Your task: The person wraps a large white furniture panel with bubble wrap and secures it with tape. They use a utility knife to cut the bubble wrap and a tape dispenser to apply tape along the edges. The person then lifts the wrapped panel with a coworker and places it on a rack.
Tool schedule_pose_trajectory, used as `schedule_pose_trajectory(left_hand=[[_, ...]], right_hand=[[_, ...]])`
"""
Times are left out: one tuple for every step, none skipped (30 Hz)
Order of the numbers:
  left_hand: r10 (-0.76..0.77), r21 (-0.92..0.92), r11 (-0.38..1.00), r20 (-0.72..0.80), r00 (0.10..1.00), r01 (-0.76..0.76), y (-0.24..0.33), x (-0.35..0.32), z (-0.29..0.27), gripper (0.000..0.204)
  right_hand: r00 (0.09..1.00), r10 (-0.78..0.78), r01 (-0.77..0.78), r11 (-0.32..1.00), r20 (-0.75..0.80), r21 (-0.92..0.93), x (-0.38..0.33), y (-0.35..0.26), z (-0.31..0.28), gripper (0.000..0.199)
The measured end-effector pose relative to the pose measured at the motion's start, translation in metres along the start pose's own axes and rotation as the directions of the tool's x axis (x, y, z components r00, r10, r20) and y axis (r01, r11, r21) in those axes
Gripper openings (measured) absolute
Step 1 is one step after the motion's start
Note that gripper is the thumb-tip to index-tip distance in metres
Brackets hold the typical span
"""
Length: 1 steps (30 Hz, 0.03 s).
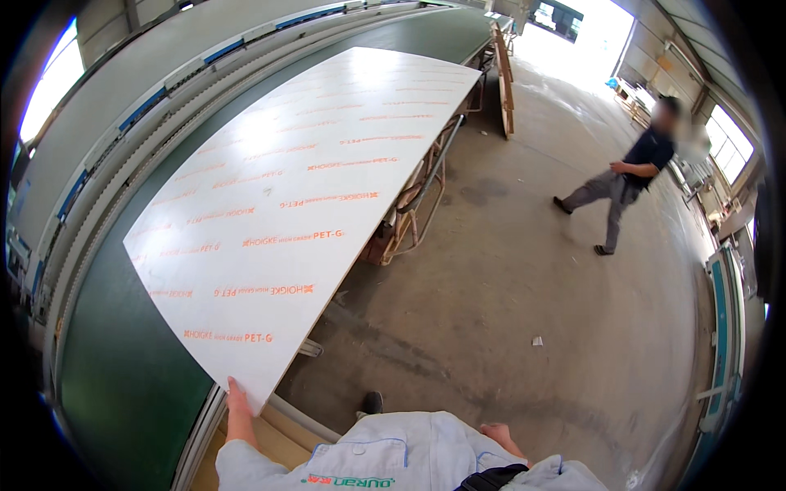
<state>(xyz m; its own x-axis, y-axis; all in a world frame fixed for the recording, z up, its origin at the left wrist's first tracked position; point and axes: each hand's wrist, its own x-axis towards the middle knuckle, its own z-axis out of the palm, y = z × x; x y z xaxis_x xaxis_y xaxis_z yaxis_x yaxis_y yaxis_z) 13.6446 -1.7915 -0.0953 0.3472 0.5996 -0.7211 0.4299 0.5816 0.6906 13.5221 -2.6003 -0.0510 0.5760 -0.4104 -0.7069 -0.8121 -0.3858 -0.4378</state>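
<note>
A large white plastic sheet [303, 188] with rows of orange print lies on a long green table [123, 385]. Its right part overhangs the table's edge. My left hand [238, 403] touches the sheet's near corner, fingers against its underside edge; whether it grips cannot be told. My right hand [496, 433] hangs by my hip, loosely curled, holding nothing. My light grey work jacket [385, 458] fills the lower edge.
A metal frame [413, 213] stands under the sheet's overhang. Another person [626, 180] in dark top and grey trousers strides across the concrete floor [508, 311] at the right. A board [503, 78] leans upright at the table's far end. Machinery lines the right wall.
</note>
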Motion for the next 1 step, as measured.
schedule_pose_trajectory(left_hand=[[-0.031,-0.020,0.999,-0.031,0.999,0.030,0.0028,-0.0019,0.0041,0.091]], right_hand=[[0.998,-0.050,0.051,0.999,-0.025,0.013,0.0084,0.0012,0.0081,0.028]])
